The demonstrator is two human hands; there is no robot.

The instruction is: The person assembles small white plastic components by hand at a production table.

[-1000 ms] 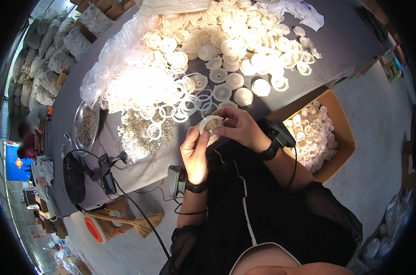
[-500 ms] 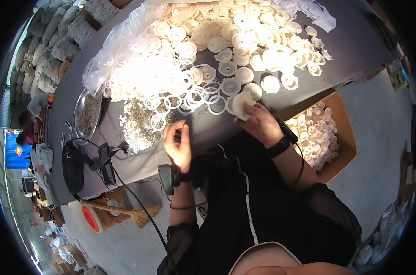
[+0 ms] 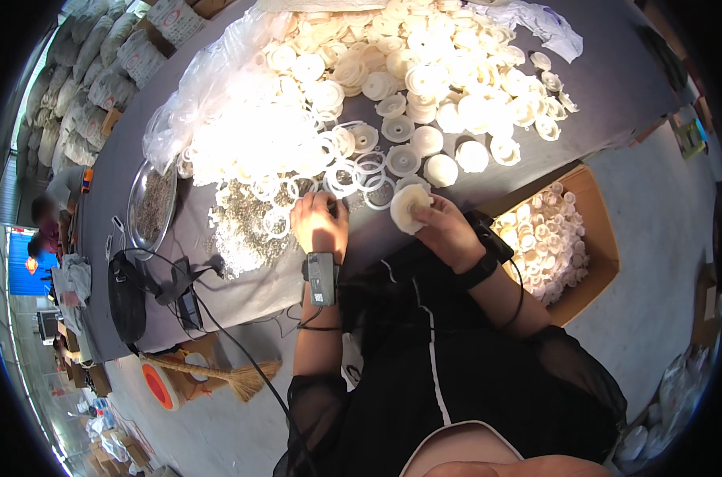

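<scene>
Between the thumb and fingers of my right hand point(image 3: 448, 230) is a round cream plastic cap point(image 3: 404, 211), held tilted above the table's near edge. My left hand point(image 3: 320, 226) is back-up on the table, fingers curled down beside the white plastic rings point(image 3: 341, 180) and the pile of tiny metal parts point(image 3: 238, 226). Its fingertips are mostly hidden, so anything pinched there does not show. Several loose caps point(image 3: 440, 170) lie just beyond my right hand.
A large heap of cream caps point(image 3: 456, 63) covers the far table beside clear plastic sheeting point(image 3: 210, 71). An oval metal tray point(image 3: 150, 211) of small parts sits left, near a black pouch point(image 3: 127, 298) and cables. Right of my lap, a cardboard box point(image 3: 599, 230) holds more caps.
My left hand has moved forward and turned back-up, its fingers now down at the rings and small parts. My right hand has shifted slightly left and nearer with the cap, whose face has turned.
</scene>
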